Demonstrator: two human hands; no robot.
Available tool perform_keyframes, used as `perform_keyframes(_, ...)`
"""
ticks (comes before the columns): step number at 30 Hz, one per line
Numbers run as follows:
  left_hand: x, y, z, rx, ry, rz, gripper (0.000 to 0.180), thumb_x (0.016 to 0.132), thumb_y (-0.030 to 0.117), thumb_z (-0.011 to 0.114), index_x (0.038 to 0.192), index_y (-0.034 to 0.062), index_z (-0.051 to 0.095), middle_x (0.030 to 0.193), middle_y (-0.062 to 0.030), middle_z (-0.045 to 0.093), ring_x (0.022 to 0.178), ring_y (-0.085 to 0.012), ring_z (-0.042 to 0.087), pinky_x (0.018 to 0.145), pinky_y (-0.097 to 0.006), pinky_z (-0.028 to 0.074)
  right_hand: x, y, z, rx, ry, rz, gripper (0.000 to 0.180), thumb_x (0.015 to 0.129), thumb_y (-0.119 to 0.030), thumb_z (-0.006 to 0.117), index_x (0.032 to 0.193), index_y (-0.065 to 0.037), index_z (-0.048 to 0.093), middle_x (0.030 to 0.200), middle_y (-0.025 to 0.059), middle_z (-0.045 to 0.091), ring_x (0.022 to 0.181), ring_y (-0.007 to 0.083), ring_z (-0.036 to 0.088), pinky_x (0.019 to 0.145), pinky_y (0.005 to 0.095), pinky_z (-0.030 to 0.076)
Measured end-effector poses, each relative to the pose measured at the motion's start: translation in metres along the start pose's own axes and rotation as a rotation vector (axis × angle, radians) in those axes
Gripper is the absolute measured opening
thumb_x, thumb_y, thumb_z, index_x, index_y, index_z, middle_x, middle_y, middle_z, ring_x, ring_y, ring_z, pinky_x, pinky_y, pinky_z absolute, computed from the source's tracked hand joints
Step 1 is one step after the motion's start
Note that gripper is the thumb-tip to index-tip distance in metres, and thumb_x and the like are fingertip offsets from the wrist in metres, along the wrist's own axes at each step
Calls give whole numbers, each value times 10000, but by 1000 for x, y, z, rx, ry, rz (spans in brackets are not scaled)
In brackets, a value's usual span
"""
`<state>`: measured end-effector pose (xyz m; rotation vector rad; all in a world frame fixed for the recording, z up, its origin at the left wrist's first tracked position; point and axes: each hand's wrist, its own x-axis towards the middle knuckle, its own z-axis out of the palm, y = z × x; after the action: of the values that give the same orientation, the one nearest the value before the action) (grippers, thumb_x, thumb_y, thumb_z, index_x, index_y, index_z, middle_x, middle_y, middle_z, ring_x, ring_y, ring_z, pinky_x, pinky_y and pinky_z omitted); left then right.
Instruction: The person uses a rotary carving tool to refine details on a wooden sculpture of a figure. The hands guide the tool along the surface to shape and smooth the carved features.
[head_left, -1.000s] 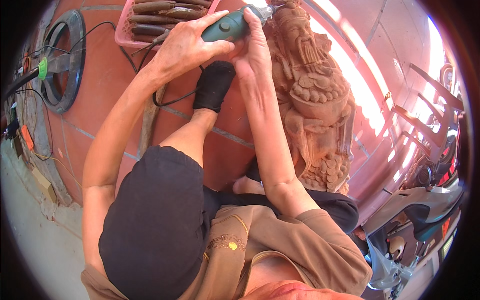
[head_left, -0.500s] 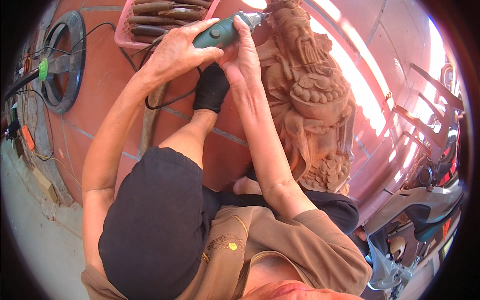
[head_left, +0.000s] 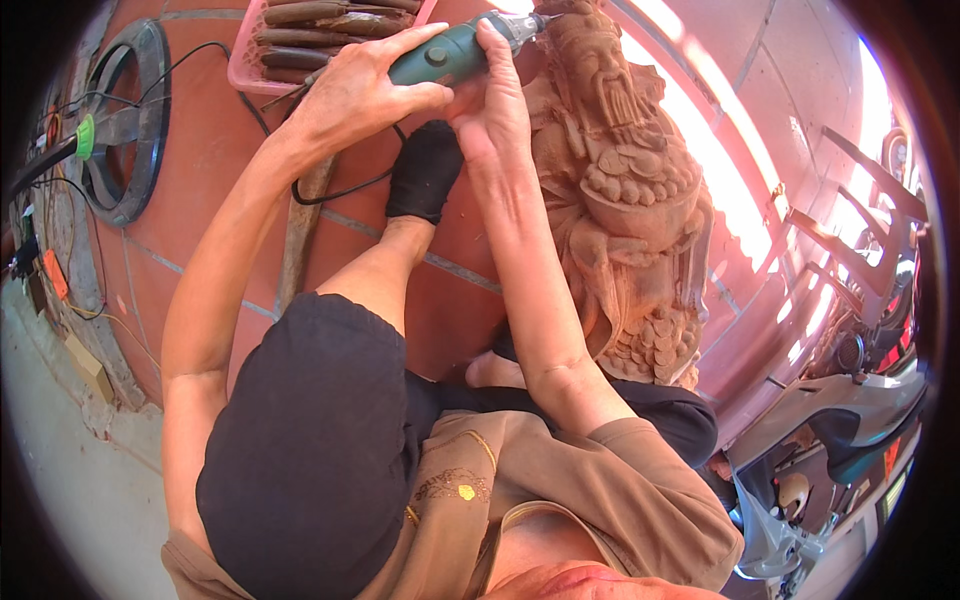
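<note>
two hands, left hand (head_left: 360, 90) and right hand (head_left: 492, 120), have fingers clamped around the green rotary tool (head_left: 462, 62); it has edged up-right, its tip now near the head of the statue (head_left: 640, 190) lying to the right, so carving there seems under way.

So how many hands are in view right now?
2: the left hand around the rear of the green power tool, and the right hand further forward on it, beside the carved statue. No others show.
</note>
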<state>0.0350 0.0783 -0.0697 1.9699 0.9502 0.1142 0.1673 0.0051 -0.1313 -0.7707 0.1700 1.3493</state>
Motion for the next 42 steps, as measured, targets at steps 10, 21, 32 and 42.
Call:
perform_keyframes(10, -17, -6, 5, -49, 31, 7, 698, 801, 223, 760, 1434, 65, 512, 1301, -178, 630, 1133, -216, 623, 996, -348, 475, -15, 9, 0, -35, 6, 36, 389, 889, -335, 733, 1122, -63, 582, 994, 46, 659, 891, 152, 666, 746, 336, 581)
perform_keyframes(21, -32, 4, 19, -145, 39, -7, 694, 819, 236, 776, 1450, 123, 508, 1169, -151, 696, 1020, -185, 664, 946, -333, 502, -33, 3, -4, -79, 47, -13, 369, 889, -314, 745, 1130, -81, 591, 1017, 24, 649, 910, 139, 651, 772, 309, 564)
perform_keyframes(32, -22, 8, 19, -93, 74, 97, 699, 806, 275, 760, 1439, 109, 516, 1199, -179, 680, 1036, -243, 670, 951, -357, 499, -28, -7, -4, -109, 21, -48, 415, 873, -363, 746, 1110, -69, 574, 967, 27, 615, 849, 124, 635, 684, 294, 555)
perform_keyframes(42, -16, 12, 14, -64, 19, 29, 697, 797, 250, 767, 1434, 111, 522, 1197, -167, 686, 993, -228, 688, 919, -358, 521, -23, -8, -3, -83, 21, -57, 416, 877, -358, 740, 1118, -63, 573, 977, 38, 625, 845, 138, 645, 691, 309, 561)
